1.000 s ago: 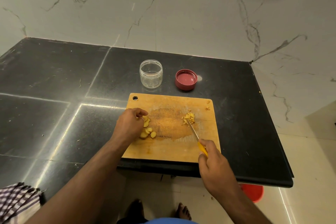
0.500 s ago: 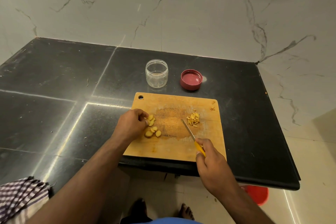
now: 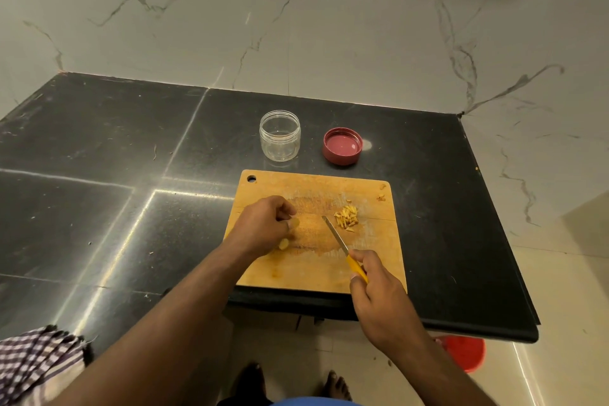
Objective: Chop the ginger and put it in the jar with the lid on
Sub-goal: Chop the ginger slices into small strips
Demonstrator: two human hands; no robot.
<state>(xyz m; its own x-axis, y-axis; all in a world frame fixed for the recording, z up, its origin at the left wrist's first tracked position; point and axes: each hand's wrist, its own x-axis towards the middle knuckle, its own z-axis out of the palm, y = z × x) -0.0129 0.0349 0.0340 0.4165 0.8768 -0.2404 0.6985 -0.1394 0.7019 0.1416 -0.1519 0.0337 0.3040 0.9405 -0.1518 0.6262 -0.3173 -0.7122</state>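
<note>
some ginger (image 3: 346,219) is chopped; left hand (image 3: 263,227) grips slices (image 3: 284,243), right hand (image 3: 379,293) grips knife (image 3: 342,247); jar (image 3: 280,135) empty, lid (image 3: 342,146) off.

Bare forearms (image 3: 184,316), blue garment (image 3: 309,401)

Black counter (image 3: 99,175): board (image 3: 316,273), jar (image 3: 280,138), lid (image 3: 342,146).

The table (image 3: 99,148) is polished black stone, glossy with streaks of reflected light, and the wall (image 3: 329,26) is smooth veined marble. The cutting board (image 3: 316,270) is worn, matt wood; the jar (image 3: 280,135) is clear plastic, its lid (image 3: 342,146) smooth red plastic, and the cloth (image 3: 29,362) a checked weave.
</note>
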